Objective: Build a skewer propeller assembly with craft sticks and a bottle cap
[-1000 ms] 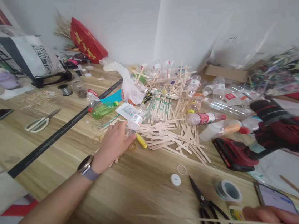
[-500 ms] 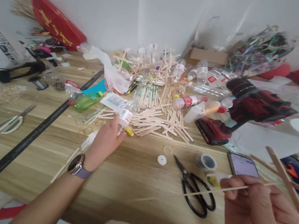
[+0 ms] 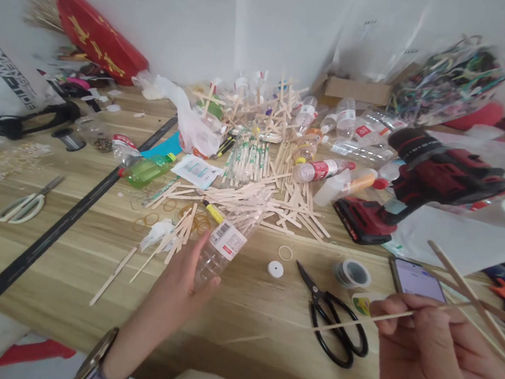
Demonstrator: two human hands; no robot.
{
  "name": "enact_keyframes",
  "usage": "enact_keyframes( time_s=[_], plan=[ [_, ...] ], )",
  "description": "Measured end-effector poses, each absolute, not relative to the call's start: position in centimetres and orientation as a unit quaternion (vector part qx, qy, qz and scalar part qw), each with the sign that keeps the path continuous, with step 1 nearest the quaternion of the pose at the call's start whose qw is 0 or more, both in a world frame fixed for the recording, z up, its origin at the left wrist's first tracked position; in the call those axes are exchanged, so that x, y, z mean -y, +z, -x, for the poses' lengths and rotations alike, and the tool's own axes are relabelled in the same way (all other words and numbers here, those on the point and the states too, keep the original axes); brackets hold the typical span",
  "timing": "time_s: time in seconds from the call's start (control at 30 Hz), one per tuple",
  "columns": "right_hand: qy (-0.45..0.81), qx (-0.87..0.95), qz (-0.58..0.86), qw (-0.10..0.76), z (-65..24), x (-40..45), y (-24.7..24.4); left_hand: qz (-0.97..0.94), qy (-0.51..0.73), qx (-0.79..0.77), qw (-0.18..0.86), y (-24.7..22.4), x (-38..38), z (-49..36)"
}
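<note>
My left hand is wrapped around the lower end of a clear plastic bottle with a white label, tilted over the table. Its neck end points away, above a pile of craft sticks. At the lower right, my right hand pinches a thin wooden stick between thumb and fingers. Flat wooden strips cross just behind that hand; whether it holds them too, I cannot tell. Black-handled scissors lie below the stick, and a yellow marker lies beside the bottle.
A red cordless drill stands at right, near a phone and a small round tub. A white cap lies mid-table. Several bottles, a green bottle and white-handled scissors lie farther out.
My left hand has drawn the bottle toward me and slightly right, off the sticks. Several craft sticks and rubber bands it hid now show. My right hand stays almost in place with the stick.
</note>
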State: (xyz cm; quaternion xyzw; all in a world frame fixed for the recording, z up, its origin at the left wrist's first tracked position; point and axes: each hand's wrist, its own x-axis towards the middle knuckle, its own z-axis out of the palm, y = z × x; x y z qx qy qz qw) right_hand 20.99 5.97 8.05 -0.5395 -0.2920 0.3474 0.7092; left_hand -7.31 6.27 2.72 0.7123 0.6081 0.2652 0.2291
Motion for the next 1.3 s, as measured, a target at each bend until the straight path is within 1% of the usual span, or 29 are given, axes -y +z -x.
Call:
enact_keyframes(
  time_s=[0.17, 0.37, 0.5, 0.6, 0.73, 0.83, 0.9, 1.0, 1.07, 1.13, 1.2, 1.3],
  plan=[
    [0.359, 0.307, 0.534, 0.701, -21.0, -6.0, 7.8, -0.715, 0.242, -0.625, 0.199, 2.6, -5.6, 7.8],
    [0.365, 0.313, 0.529, 0.699, -21.2, -6.2, 7.1, -0.74, 0.222, -0.626, 0.107, 2.0, -6.2, 8.0],
    [0.367, 0.322, 0.521, 0.7, -21.2, -6.8, 6.9, -0.731, 0.213, -0.646, 0.052, 2.3, -7.0, 8.6],
    [0.389, 0.334, 0.525, 0.679, -21.0, -7.3, 6.4, -0.707, 0.185, -0.682, -0.006, 2.9, -8.2, 9.1],
    [0.435, 0.358, 0.526, 0.637, -20.5, -8.2, 5.2, -0.693, 0.147, -0.705, -0.028, 2.9, -9.6, 9.2],
    [0.445, 0.369, 0.528, 0.622, -20.3, -8.7, 4.9, -0.695, 0.181, -0.695, -0.004, 2.3, -9.7, 9.1],
    [0.435, 0.366, 0.529, 0.63, -20.3, -9.0, 5.1, -0.695, 0.226, -0.682, 0.033, 2.1, -9.2, 9.2],
    [0.412, 0.352, 0.522, 0.658, -20.5, -9.3, 6.2, -0.684, 0.274, -0.664, 0.129, 2.0, -7.8, 9.6],
    [0.392, 0.35, 0.52, 0.673, -20.6, -9.5, 7.0, -0.665, 0.281, -0.663, 0.197, 2.2, -6.8, 10.0],
    [0.373, 0.351, 0.523, 0.681, -20.7, -9.6, 7.8, -0.643, 0.28, -0.671, 0.241, 2.5, -5.9, 10.3],
    [0.366, 0.351, 0.525, 0.684, -20.7, -9.6, 8.4, -0.629, 0.279, -0.676, 0.263, 2.7, -5.1, 10.5],
    [0.36, 0.354, 0.523, 0.687, -20.6, -9.5, 8.9, -0.627, 0.281, -0.675, 0.269, 2.7, -4.3, 10.6]
  ],
)
